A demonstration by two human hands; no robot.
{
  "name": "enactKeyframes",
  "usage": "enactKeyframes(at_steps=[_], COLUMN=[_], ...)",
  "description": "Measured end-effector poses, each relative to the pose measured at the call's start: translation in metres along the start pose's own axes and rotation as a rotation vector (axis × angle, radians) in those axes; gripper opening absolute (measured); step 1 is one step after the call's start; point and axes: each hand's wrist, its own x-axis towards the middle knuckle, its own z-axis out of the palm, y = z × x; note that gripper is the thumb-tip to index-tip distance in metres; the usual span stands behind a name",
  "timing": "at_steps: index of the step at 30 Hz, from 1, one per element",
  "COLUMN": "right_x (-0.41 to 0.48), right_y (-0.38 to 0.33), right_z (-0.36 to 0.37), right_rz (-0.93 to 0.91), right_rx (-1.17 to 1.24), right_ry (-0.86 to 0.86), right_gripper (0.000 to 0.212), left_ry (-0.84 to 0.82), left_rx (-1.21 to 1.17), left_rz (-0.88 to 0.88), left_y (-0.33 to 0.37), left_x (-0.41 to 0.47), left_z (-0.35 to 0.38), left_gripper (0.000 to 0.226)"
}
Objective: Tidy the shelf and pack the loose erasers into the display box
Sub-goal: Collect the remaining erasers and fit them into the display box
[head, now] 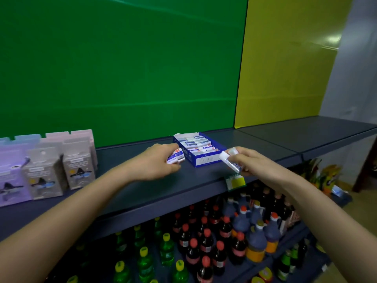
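Observation:
A blue and white display box (204, 160) sits on the dark shelf (142, 193), partly filled with rows of white erasers in blue sleeves (195, 142). My left hand (157, 162) is just left of the box, closed around a small bunch of erasers (176, 156). To the right of the box's front corner, my right hand (247, 160) grips more erasers (229, 161), which stick out toward the box.
Grey and lilac packaged boxes (47, 168) stand at the shelf's left end. A green and yellow price tag (235, 181) hangs on the front edge. Soda and juice bottles (214, 242) fill the lower shelf. Green and yellow panels back the shelf.

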Motion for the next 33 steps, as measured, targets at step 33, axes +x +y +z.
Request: enactKeyframes(at_steps=[33], right_x=[0.229], right_y=[0.058], right_z=[-0.038], right_rz=[-0.589], right_rx=[-0.690], right_ry=[-0.551], right_gripper=[0.024], left_ry=[0.088], left_rx=[0.088], left_rz=[-0.373], left_y=[-0.029], left_x=[0.150], left_z=[0.024], left_gripper=[0.029])
